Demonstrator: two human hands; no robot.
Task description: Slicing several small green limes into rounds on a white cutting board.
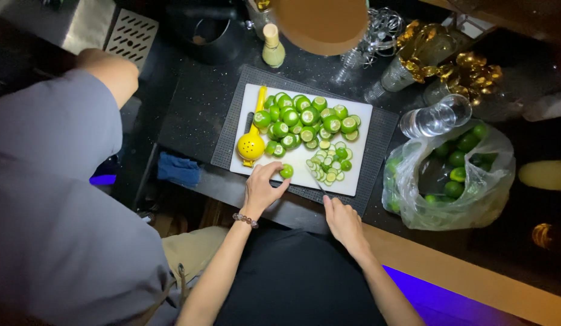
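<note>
A yellow citrus squeezer (pixel 251 145) lies left on the board; a bag of limes (pixel 452 175) sits right, stacked glasses (pixel 434 118) beyond it, a blue cloth (pixel 179 169) left.

The right hand (pixel 342 222) hides most of the knife (pixel 317 183).

Left hand (pixel 260 190) rested at the near edge of the white cutting board (pixel 359 181), fingertips pinching a trimmed lime (pixel 286 172). Right hand (pixel 342 220) gripped a knife (pixel 317 182), blade lying beside the pile of cut lime ends (pixel 330 164). Trimmed limes (pixel 307 118) were heaped at the board's far side, a yellow citrus squeezer (pixel 251 145) to their left. A plastic bag of whole limes (pixel 455 172) sat on the dark worktop (pixel 196 108) to the right, near stacked clear glasses (pixel 434 118). A person in a grey shirt (pixel 57 199) stood at the left.
</note>
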